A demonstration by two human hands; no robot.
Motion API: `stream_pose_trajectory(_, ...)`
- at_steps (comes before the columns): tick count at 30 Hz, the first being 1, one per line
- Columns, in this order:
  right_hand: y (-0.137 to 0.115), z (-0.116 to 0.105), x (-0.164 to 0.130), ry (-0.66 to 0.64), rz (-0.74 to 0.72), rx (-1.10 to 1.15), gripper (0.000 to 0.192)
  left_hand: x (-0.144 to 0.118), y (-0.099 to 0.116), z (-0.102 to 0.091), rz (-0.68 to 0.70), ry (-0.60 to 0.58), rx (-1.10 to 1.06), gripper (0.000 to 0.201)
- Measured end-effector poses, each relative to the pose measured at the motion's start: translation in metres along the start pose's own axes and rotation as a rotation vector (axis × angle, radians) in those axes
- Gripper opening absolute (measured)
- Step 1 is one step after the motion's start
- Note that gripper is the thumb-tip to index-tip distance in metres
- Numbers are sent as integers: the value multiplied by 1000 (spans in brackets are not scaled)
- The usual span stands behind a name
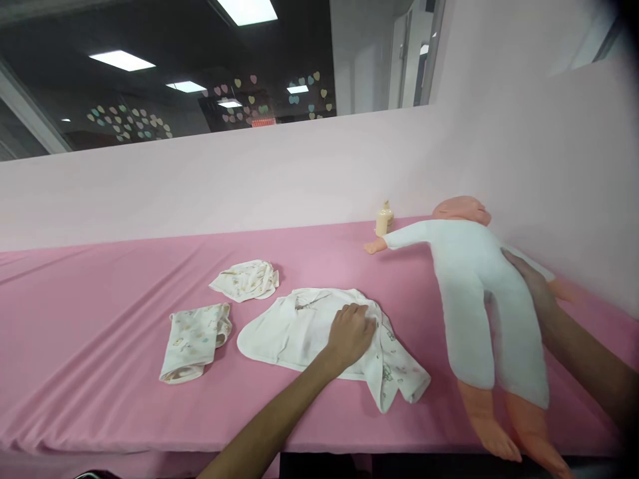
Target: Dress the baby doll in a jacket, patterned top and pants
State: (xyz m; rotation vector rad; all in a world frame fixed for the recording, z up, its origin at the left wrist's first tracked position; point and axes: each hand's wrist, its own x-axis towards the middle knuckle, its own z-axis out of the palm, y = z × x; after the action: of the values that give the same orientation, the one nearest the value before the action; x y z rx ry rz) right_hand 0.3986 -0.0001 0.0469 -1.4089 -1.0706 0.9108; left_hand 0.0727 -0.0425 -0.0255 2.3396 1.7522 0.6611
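Note:
A white baby shirt (309, 329) is spread on the pink cloth, its printed right part folded over. My left hand (352, 332) rests on the shirt with fingers curled into the fabric. To the right, a baby doll (466, 266) in a white cloth body is tilted, head toward the wall and feet over the table's front edge. My right hand (530, 283) grips the doll at its right side, under the arm; most of those fingers are hidden behind it.
A folded printed baby garment (192, 342) and a crumpled printed cloth (247, 279) lie left of the shirt. A cream pump bottle (384, 219) stands against the back wall. The pink table cover (100, 319) is wrinkled at left. White walls (539, 153) bound the back and right.

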Motion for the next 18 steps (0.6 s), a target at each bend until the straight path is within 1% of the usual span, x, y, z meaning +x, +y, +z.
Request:
stream_pose_trajectory(1,2,-5,-1,-21,32,97,36,2,8,3,26,-20,68,31)
stream_pose_trajectory(3,6,-13,-2,-57,115,310,29,8,20,8,42,-4,223,30)
stream_pose_trajectory(5,12,-20,-2,-51,151,361,27,15,28,8,21,-22,304,29)
stream_pose_trajectory(9,23,-33,0,-77,166,428,23,31,33,-4,-18,-209,234,24)
stream_pose_trajectory(10,25,-35,1,-78,165,428,22,36,34,-7,-19,-224,223,26)
stream_pose_trajectory(11,27,-37,2,-82,167,420,22,42,34,-8,-27,-207,207,29)
stream_pose_trajectory(12,28,-38,2,-76,168,407,22,50,35,-8,-43,-169,159,32)
stream_pose_trajectory(13,28,-38,1,-70,166,394,23,58,37,-6,-69,-115,55,33)
stream_pose_trajectory(15,22,-36,-3,-25,166,369,25,77,40,3,-135,2,-261,31)
stream_pose_trajectory(16,17,-33,-6,0,171,356,27,86,42,10,-169,37,-443,28)
stream_pose_trajectory(18,4,-26,-17,28,182,338,29,103,45,24,-195,32,-615,23)
